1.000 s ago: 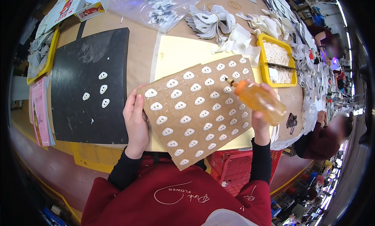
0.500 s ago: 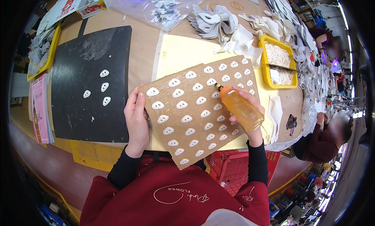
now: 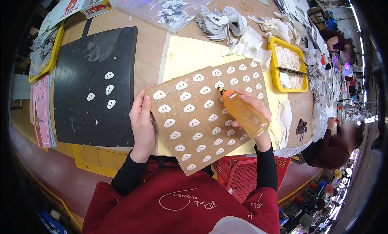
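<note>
My left hand [image 3: 142, 125] grips the left edge of a brown cardboard sheet [image 3: 178, 125], thumb on top and the other fingers underneath. Rows of small white rounded-triangle pieces [image 3: 189, 108], each with two holes, cover the sheet. In my right hand [image 3: 258, 112] is a squeeze bottle [image 3: 245, 114] of amber liquid with an orange cap. It is tilted, its dark nozzle pointing at a white piece in the upper middle of the sheet; whether the tip touches cannot be told. The bottle hides some pieces beneath it.
A black board [image 3: 95, 117] with several white pieces lies at left. A yellow divided tray [image 3: 306, 78] of white parts stands at right, near bundled light fabric pieces [image 3: 224, 24]. A red crate [image 3: 238, 173] sits below the table edge. Another person [image 3: 333, 147] works at far right.
My right hand has brought the bottle slightly left, shifting its nozzle toward a neighbouring spot among the white pieces. The cardboard and my left hand have barely moved.
</note>
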{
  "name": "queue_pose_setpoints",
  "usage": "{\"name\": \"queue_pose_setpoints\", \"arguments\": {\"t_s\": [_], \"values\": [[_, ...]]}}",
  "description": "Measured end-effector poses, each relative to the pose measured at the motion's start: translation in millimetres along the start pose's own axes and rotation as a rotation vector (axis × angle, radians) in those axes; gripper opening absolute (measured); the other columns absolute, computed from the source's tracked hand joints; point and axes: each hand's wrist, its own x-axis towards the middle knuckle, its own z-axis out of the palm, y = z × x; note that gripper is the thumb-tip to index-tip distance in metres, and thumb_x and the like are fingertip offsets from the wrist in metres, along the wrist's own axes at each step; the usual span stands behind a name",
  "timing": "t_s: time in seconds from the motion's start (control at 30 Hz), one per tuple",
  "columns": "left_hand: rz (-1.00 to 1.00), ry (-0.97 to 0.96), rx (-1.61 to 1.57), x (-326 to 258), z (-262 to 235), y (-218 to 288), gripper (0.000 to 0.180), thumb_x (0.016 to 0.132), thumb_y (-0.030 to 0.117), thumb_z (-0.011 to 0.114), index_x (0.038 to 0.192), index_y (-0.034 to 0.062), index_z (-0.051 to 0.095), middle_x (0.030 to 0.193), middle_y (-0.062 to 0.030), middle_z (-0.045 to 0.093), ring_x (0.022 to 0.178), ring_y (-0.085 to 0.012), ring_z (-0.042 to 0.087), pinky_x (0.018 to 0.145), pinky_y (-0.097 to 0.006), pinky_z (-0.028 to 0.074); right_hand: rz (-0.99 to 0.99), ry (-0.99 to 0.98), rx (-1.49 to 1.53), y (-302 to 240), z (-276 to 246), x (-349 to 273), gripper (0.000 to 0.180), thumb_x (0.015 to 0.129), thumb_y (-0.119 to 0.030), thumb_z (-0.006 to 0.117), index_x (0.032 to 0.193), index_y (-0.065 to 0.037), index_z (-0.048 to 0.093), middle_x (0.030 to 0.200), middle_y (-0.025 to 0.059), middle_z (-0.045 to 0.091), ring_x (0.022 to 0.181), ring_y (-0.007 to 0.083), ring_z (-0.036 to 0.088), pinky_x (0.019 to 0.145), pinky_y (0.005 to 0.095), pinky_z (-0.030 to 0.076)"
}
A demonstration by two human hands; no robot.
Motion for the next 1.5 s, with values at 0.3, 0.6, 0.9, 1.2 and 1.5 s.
{"name": "queue_pose_setpoints", "arguments": {"t_s": [0.3,0.6,0.9,1.2,1.5], "values": [[-0.002,0.001,0.005,-1,1,2,0.031,0.101,0.018,0.039,0.120,-0.0027,0.052,0.107,-0.0065,0.060,0.098,-0.0090,0.055,0.087,-0.024,0.043,-0.044,-0.020,-0.044,-4,4,8,0.062,0.061,-0.020,0.088,0.114,-0.004,0.061,0.114,0.0160,0.064,0.096,0.0266,0.066,0.081,0.0315,0.053],[0.020,-0.008,0.014,1,0,-1,0.031,0.101,0.019,0.040,0.120,-0.0029,0.052,0.107,-0.0066,0.060,0.097,-0.0090,0.055,0.086,-0.023,0.043,0.220,0.214,0.313,-7,2,31,0.054,0.073,-0.017,0.081,0.118,-0.001,0.056,0.115,0.0116,0.064,0.098,0.0208,0.064,0.084,0.0316,0.052],[0.007,0.014,0.040,0,2,2,0.031,0.101,0.019,0.040,0.120,-0.0028,0.052,0.108,-0.0064,0.060,0.097,-0.0088,0.055,0.085,-0.023,0.043,0.467,0.297,0.462,-17,-10,67,0.025,0.083,-0.015,0.069,0.097,0.002,0.058,0.083,0.0093,0.064,0.059,0.0138,0.061,0.047,0.0238,0.048],[-0.011,0.008,0.029,0,1,1,0.031,0.101,0.019,0.040,0.120,-0.0026,0.052,0.107,-0.0061,0.060,0.095,-0.0081,0.056,0.083,-0.022,0.043,0.551,0.250,0.407,-18,-6,78,0.025,0.082,-0.018,0.072,0.093,0.001,0.059,0.076,0.0070,0.064,0.052,0.0106,0.057,0.043,0.0216,0.044],[-0.016,0.011,0.023,0,1,1,0.031,0.101,0.018,0.040,0.120,-0.0024,0.052,0.107,-0.0059,0.060,0.096,-0.0083,0.056,0.084,-0.022,0.043,0.551,0.183,0.351,-21,-5,83,0.028,0.081,-0.021,0.073,0.093,0.001,0.061,0.076,0.0064,0.064,0.052,0.0095,0.057,0.044,0.0208,0.043]]}}
